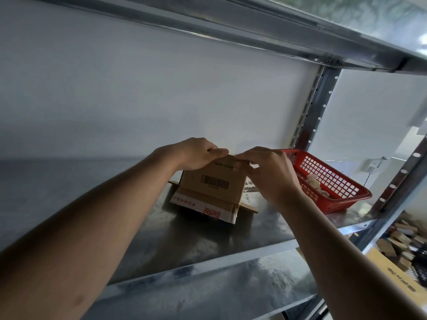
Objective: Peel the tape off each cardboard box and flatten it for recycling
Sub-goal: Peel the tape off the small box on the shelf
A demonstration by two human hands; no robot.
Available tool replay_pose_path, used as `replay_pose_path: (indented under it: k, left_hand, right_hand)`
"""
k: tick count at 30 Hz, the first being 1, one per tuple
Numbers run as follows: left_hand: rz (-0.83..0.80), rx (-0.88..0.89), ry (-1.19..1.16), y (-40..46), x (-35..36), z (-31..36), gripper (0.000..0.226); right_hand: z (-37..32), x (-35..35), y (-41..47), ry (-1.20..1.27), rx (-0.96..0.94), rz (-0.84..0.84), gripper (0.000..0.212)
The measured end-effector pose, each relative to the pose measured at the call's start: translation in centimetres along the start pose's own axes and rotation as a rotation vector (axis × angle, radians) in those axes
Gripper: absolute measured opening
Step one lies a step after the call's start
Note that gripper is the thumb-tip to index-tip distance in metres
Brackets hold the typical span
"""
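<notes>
A small brown cardboard box (215, 188) stands on a metal shelf (161, 236), with a barcode on its near face and white tape with red print along its lower edge. Its bottom flaps spread out on the shelf. My left hand (196, 155) grips the box's top left edge, thumb along the rim. My right hand (268, 172) pinches at the top right edge with its fingertips; whether it holds tape or cardboard there is too small to tell.
A red plastic basket (335, 181) with crumpled pale scraps inside sits right of the box. A slotted upright post (312, 107) and an upper shelf beam (231, 31) frame the bay. Several cardboard boxes (402, 241) lie on the floor at lower right.
</notes>
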State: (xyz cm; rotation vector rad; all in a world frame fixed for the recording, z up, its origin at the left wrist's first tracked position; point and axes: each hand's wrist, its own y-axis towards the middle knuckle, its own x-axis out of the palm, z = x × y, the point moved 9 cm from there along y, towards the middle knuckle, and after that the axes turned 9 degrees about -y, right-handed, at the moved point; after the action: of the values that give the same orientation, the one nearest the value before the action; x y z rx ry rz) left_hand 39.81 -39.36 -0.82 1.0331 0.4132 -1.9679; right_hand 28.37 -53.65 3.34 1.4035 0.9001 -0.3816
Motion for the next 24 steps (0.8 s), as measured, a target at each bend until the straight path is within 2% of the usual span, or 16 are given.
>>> replay_pose_path:
  k: [6,12,17,24]
  left_hand:
    - [-0.022,-0.001,0.010,0.3,0.1,-0.2,0.047]
    - [-0.029,-0.005,-0.002,0.5,0.2,-0.3,0.047]
    - [-0.025,-0.012,0.003,0.6,0.1,-0.3,0.044]
    - [-0.030,0.007,-0.022,0.0,0.2,-0.2,0.051]
  right_hand:
    - [0.4,-0.7,0.0,0.015,-0.085,0.051,0.013]
    - [-0.3,-0.6,0.3,-0.046,-0.169,-0.006,0.006]
    - [-0.7,0.4,0.3,-0.126,-0.170,-0.019,0.008]
    - [0.4,0.7,-0.1,-0.025,-0.083,-0.026,0.007]
